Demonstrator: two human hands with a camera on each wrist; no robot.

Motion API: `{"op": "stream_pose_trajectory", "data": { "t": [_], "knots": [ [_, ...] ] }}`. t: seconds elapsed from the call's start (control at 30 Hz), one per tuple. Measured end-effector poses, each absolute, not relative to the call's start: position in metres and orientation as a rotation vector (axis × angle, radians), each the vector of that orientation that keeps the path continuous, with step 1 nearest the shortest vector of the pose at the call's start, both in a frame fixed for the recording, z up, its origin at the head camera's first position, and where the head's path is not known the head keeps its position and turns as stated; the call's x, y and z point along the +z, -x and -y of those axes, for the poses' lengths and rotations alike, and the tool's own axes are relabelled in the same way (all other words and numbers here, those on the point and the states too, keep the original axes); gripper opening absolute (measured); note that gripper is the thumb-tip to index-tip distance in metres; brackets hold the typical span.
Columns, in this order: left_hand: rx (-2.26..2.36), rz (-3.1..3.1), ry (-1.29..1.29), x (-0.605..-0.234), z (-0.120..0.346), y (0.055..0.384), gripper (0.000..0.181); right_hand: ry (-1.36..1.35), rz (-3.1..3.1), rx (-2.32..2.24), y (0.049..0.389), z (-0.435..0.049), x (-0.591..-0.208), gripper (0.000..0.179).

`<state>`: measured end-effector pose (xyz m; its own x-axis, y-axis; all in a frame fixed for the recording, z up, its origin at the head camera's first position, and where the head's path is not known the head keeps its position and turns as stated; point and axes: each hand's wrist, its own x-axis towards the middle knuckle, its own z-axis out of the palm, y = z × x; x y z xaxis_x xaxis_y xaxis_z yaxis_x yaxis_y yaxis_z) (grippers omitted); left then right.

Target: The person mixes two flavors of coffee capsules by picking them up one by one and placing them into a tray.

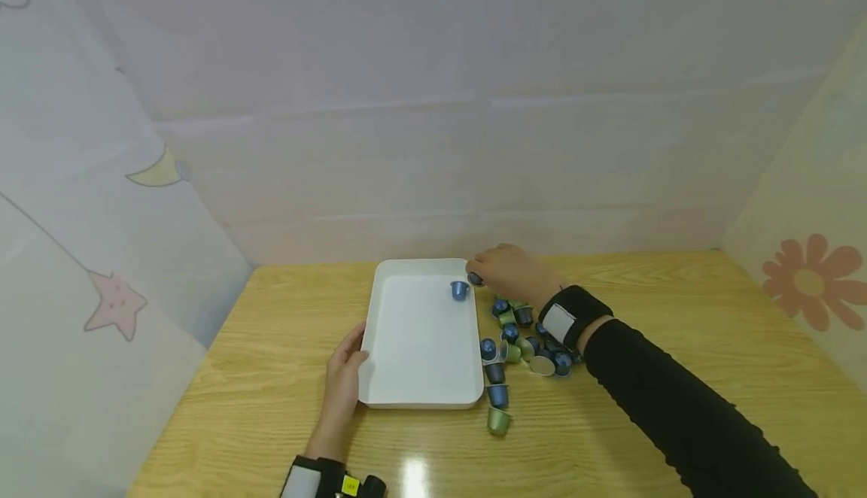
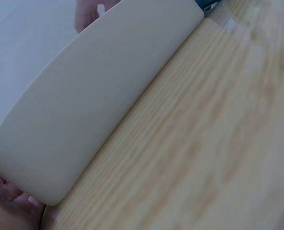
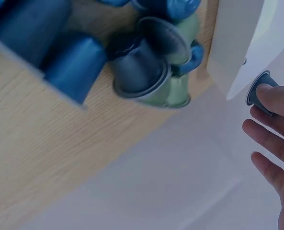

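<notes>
A white rectangular tray (image 1: 420, 340) lies on the wooden table. My left hand (image 1: 344, 374) grips its left side near the front corner, thumb at the rim; in the left wrist view that hand (image 2: 12, 203) shows at the tray's corner. Between thumb and fingertip my right hand (image 1: 516, 272) pinches a dark coffee capsule (image 3: 260, 92), held at the tray's far right corner. One blue coffee capsule (image 1: 459, 290) stands inside the tray, near its right edge. Below the right wrist, several blue, green and dark coffee capsules (image 1: 542, 365) lie in a loose pile.
Along the tray's right side stand a few more capsules, with a green capsule (image 1: 498, 421) nearest the front. The wooden table (image 1: 271, 362) meets a pale fabric wall (image 1: 420, 182) at the back. Printed side walls rise left and right.
</notes>
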<state>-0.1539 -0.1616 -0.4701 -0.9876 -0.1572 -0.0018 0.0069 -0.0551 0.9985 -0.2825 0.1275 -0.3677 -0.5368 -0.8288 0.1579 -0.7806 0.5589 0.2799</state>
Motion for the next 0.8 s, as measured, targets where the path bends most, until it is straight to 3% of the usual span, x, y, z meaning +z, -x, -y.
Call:
{"op": "stream_pose_trajectory", "data": {
  "t": [0.37,0.8],
  "knots": [
    [-2.208,2.065,-0.156,-0.47,0.159,0.154,0.047,-1.399,2.464,-0.369,0.275,-0.096,-0.379,0.028],
    [-2.198,2.081,-0.16,-0.469,0.157,0.154,0.047,-1.398,2.551,-0.333,0.267,-0.091,-0.393,0.02]
  ]
}}
